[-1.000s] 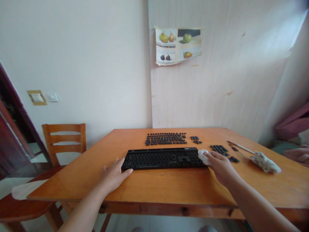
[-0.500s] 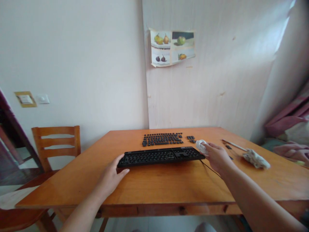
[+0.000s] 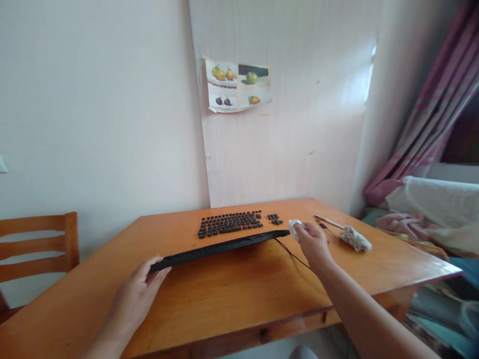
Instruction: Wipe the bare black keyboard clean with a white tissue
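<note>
A black keyboard base (image 3: 220, 248) is tilted up off the table, its front edge towards me and its top face hidden. My left hand (image 3: 138, 289) grips its left end between thumb and fingers. Close to the right end, my right hand (image 3: 313, 242) pinches a crumpled white tissue or cloth (image 3: 295, 228); whether it touches the keyboard I cannot tell. Behind the keyboard, loose black keycaps (image 3: 230, 223) lie in rows, with a smaller group of keycaps (image 3: 275, 218) to their right. A black cable (image 3: 295, 257) runs from under the keyboard's right side.
On the right of the wooden table (image 3: 232, 294) lies a stick duster (image 3: 355, 238) with a grey-white fluffy head. A wooden chair (image 3: 37, 244) stands at the left. Fruit pictures (image 3: 237, 85) hang on the wall. Bedding (image 3: 437, 199) and a pink curtain (image 3: 415, 119) are at the right.
The keyboard has tipped up, so its keyed face no longer shows, and its left end has come nearer with my left hand. My view has turned to the right.
</note>
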### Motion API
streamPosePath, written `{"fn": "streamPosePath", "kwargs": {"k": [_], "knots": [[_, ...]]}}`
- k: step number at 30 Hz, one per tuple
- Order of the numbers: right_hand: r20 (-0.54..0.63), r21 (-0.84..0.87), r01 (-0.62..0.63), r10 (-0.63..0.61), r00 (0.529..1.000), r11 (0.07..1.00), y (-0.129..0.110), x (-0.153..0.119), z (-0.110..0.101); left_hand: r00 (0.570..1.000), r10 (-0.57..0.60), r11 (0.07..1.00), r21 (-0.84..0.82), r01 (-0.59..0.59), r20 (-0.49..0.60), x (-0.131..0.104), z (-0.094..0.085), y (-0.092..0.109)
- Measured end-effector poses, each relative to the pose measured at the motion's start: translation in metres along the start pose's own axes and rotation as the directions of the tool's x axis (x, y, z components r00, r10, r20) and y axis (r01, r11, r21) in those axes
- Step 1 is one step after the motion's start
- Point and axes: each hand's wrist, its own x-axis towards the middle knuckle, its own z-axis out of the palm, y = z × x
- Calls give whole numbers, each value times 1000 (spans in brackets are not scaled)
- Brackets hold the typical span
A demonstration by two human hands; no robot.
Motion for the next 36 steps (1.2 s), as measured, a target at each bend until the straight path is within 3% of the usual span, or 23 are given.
{"fn": "streamPosePath", "kwargs": {"k": [7,14,20,29,36], "knots": [[-1,-314,145,-153,988,938,7,-1,0,998,60,994,86,-62,23,3,-3,-2],[117,-599,292,-280,953,746,11,1,8,993,116,990,81,-116,14,1,1,-6],[198,-546,438,-398,896,714,2,-21,26,995,100,994,43,-101,31,-2,-1,2],[389,-423,623,-489,781,658,-31,-73,76,993,106,994,4,-106,45,-7,-1,11],[508,-328,737,-547,665,592,-51,-113,111,991,133,991,-22,-133,21,-10,0,15]]}}
